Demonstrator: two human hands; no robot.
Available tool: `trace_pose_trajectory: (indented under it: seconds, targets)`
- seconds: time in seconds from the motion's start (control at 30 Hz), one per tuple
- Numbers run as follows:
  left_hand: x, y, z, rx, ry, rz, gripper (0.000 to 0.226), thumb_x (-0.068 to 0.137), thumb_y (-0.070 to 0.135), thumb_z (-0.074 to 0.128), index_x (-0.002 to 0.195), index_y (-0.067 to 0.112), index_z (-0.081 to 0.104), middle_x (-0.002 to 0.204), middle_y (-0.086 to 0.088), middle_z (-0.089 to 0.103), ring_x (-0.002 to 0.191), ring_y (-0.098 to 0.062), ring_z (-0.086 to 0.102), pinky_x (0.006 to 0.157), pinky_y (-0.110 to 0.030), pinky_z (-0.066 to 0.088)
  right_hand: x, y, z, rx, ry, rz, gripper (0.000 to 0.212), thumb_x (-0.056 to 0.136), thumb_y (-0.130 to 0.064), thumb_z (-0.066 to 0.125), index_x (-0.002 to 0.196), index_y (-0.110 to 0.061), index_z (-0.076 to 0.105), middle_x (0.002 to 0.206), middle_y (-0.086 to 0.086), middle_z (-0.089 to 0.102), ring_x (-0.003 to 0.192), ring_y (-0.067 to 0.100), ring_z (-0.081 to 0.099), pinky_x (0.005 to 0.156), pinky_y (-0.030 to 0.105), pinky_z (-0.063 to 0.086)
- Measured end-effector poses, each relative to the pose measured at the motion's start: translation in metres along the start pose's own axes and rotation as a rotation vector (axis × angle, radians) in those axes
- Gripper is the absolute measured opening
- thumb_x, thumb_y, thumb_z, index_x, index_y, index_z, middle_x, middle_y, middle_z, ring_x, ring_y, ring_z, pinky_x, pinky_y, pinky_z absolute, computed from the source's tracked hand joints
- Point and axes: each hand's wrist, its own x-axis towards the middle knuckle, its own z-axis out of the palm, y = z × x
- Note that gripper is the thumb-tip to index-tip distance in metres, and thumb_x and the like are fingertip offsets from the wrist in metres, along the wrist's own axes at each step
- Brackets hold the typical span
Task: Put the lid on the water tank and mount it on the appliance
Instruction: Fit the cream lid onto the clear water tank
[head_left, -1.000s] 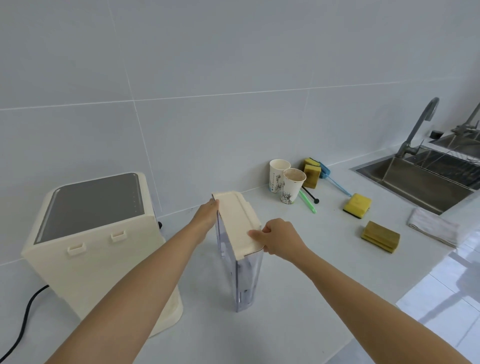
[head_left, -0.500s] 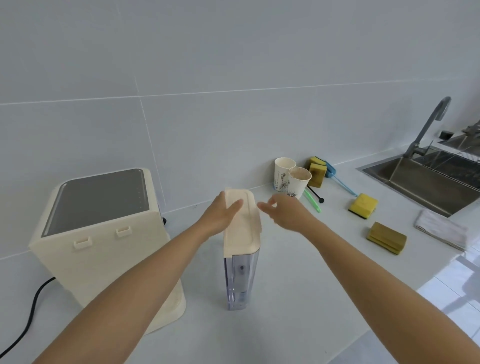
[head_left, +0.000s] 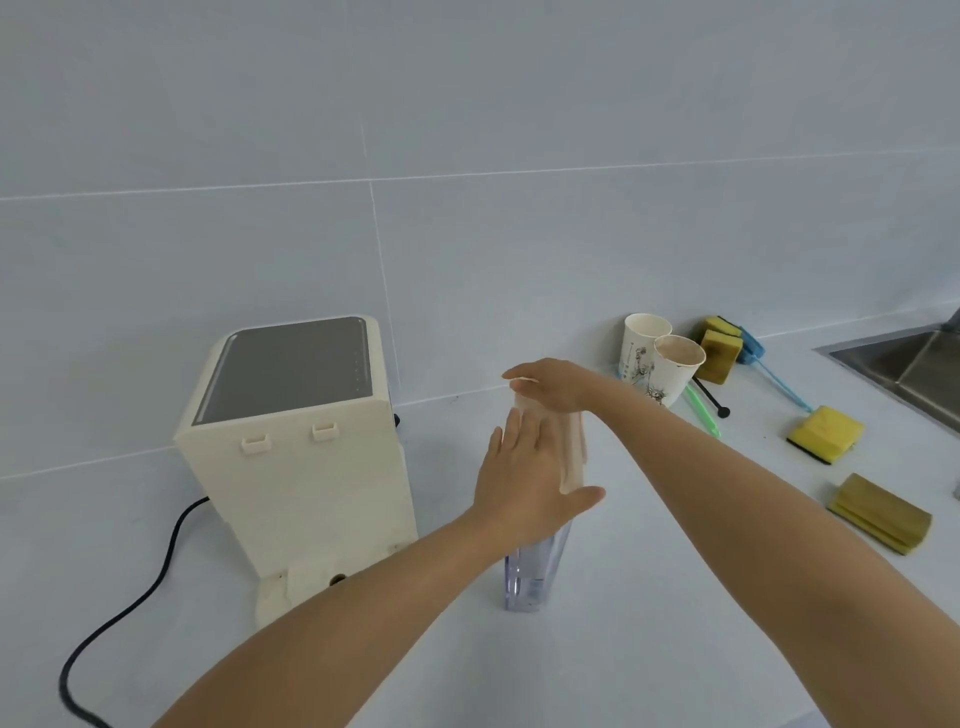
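Observation:
A clear water tank (head_left: 532, 571) stands upright on the white counter (head_left: 675, 597), just right of the cream appliance (head_left: 301, 457). A cream lid (head_left: 575, 447) sits on top of the tank, mostly covered by my hands. My left hand (head_left: 524, 480) lies flat on the near part of the lid, fingers spread. My right hand (head_left: 553, 384) rests palm down across the lid's far end. The appliance shows its back to me, with two small hooks near the top and a base ledge at the bottom.
A black power cord (head_left: 130, 603) trails left from the appliance. Two paper cups (head_left: 660, 366), sponges (head_left: 826, 434), a folded cloth (head_left: 880, 514) and a blue-handled brush (head_left: 774, 371) lie to the right. A steel sink (head_left: 914, 369) is at the far right.
The lid went from tilted and held at its ends to lying on the tank. Both hands now rest flat on top of it. The view has shifted left.

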Motion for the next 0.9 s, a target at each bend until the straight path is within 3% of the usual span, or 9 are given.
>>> trace_pose_trajectory:
  seconds: [0.27, 0.53, 0.73, 0.9]
  targets:
    - [0.001, 0.001, 0.008, 0.038, 0.018, 0.029, 0.075, 0.088, 0.045, 0.045, 0.143, 0.001, 0.018, 0.156, -0.014, 0.014, 0.146, -0.026, 0.006, 0.12, -0.036, 0.01, 0.001, 0.001, 0.002, -0.049, 0.035, 0.039, 0.04, 0.096, -0.037, 0.029, 0.125, -0.022, 0.051, 0.125, 0.013, 0.055, 0.114, 0.032, 0.051, 0.101, 0.044, 0.042]
    - [-0.002, -0.012, -0.001, 0.067, 0.016, 0.076, 0.064, 0.089, 0.038, 0.047, 0.138, 0.002, 0.028, 0.153, -0.011, 0.024, 0.143, -0.02, 0.015, 0.116, -0.032, 0.018, -0.006, 0.012, 0.003, -0.057, 0.098, 0.132, 0.041, 0.095, -0.042, 0.027, 0.126, -0.025, 0.049, 0.124, 0.014, 0.05, 0.11, 0.033, 0.051, 0.095, 0.04, 0.041]
    - [-0.006, -0.034, -0.011, 0.077, -0.015, 0.089, 0.063, 0.091, 0.037, 0.044, 0.14, 0.003, 0.025, 0.157, -0.009, 0.016, 0.145, -0.018, 0.009, 0.118, -0.031, 0.008, -0.019, 0.02, 0.003, 0.065, 0.153, 0.211, 0.039, 0.092, -0.037, 0.031, 0.123, -0.024, 0.05, 0.116, 0.015, 0.052, 0.097, 0.029, 0.052, 0.085, 0.035, 0.041]
    - [-0.005, -0.055, -0.018, 0.047, -0.031, 0.058, 0.066, 0.091, 0.039, 0.046, 0.142, 0.005, 0.023, 0.158, -0.007, 0.012, 0.146, -0.018, 0.008, 0.119, -0.031, 0.012, -0.037, 0.026, 0.002, 0.113, 0.159, 0.212, 0.043, 0.095, -0.036, 0.035, 0.129, -0.012, 0.047, 0.129, 0.015, 0.056, 0.117, 0.032, 0.052, 0.095, 0.034, 0.04]
